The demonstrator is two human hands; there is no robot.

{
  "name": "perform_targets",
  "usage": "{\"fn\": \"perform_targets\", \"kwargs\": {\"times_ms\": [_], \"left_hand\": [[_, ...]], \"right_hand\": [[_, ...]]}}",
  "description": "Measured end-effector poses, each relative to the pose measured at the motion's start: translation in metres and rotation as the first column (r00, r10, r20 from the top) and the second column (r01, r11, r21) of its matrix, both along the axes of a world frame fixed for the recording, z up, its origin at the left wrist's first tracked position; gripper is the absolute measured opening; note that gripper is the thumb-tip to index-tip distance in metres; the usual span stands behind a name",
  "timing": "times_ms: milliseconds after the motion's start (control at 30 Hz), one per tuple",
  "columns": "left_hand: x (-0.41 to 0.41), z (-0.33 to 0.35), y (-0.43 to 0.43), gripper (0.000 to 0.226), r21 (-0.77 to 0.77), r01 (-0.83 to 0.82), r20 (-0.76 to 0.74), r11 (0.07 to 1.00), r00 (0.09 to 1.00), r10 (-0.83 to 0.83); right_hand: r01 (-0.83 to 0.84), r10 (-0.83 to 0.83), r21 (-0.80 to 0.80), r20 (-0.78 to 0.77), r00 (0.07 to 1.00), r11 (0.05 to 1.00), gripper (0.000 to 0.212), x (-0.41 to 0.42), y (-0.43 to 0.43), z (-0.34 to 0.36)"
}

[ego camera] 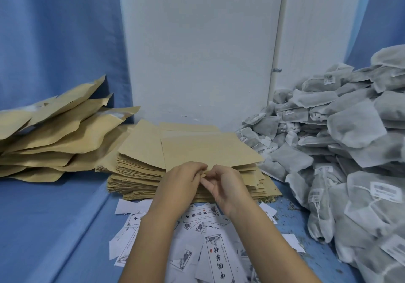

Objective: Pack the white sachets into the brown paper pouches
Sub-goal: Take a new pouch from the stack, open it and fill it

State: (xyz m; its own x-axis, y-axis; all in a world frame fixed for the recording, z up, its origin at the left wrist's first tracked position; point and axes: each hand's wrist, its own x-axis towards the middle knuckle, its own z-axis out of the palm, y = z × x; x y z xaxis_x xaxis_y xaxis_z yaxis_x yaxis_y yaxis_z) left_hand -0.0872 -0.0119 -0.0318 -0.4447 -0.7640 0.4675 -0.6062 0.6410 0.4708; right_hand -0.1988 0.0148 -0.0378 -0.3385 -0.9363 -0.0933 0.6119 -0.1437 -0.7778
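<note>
Both hands meet at the near edge of the top pouch (210,151).

1. Left hand (182,179): fingers are curled, and the fingertips pinch the near edge of the top pouch from the left.
2. Right hand (228,186): thumb and fingers are curled and pinch the same edge just beside the left fingertips. The two hands touch or nearly touch at this point.
3. Whether the mouth of the pouch is parted between the fingertips cannot be told.

The top pouch is flat, brown and plain. It lies tilted slightly clockwise on the stack of flat pouches (140,173), with its near edge lifted a little at the grip. The stack sits at the centre of the blue cloth (54,217), against the white panel (197,52).

The sachets (350,140) are white with a grey filling and form a large heap to the right of the stack, touching its right side. Several carry small tags on strings. No sachet is in either hand.

A heap of bulging pouches (54,133) lies to the left of the stack, overlapping one another against the blue curtain (54,30).

Printed slips (210,245) lie scattered on the cloth under the forearms, just in front of the stack. Fine crumbs (291,208) dot the cloth between the slips and the sachets.
</note>
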Motion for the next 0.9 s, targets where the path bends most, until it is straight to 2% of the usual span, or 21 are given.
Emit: {"fn": "perform_targets", "kwargs": {"times_ms": [67, 167, 233, 400, 500, 667, 900], "left_hand": [[-0.004, 0.001, 0.004, 0.030, -0.083, -0.043, 0.082, 0.996, 0.995, 0.050], [-0.006, 0.002, 0.006, 0.027, -0.114, -0.092, 0.038, 0.989, 0.995, 0.097], [-0.005, 0.004, 0.006, 0.025, -0.110, -0.091, -0.025, 0.990, 0.996, 0.089], [-0.008, 0.009, 0.011, 0.023, -0.187, -0.124, -0.013, 0.974, 0.992, 0.124], [-0.008, 0.011, 0.014, 0.021, -0.181, -0.166, -0.023, 0.969, 0.986, 0.165], [-0.011, 0.012, 0.018, 0.021, -0.162, -0.175, 0.014, 0.971, 0.984, 0.180], [-0.013, 0.012, 0.018, 0.021, -0.145, -0.183, -0.004, 0.972, 0.983, 0.184]], "right_hand": [[0.000, -0.001, -0.016, -0.051, 0.999, 1.000, 0.031, 0.003, 0.001, 0.001], [0.019, -0.023, -0.028, -0.122, 0.992, 0.999, 0.029, 0.007, 0.001, 0.003], [0.012, -0.016, -0.053, -0.070, 0.997, 0.999, 0.027, 0.007, 0.002, 0.006], [0.037, -0.035, -0.058, 0.022, 0.999, 0.998, 0.023, 0.007, 0.001, 0.008], [0.068, -0.068, -0.027, -0.002, 0.998, 0.997, 0.018, 0.007, 0.003, 0.008], [0.170, -0.169, 0.025, -0.041, 0.985, 0.985, 0.030, 0.007, 0.004, 0.008], [0.211, -0.207, 0.036, -0.084, 0.975, 0.977, 0.026, 0.008, 0.005, 0.007]]}}
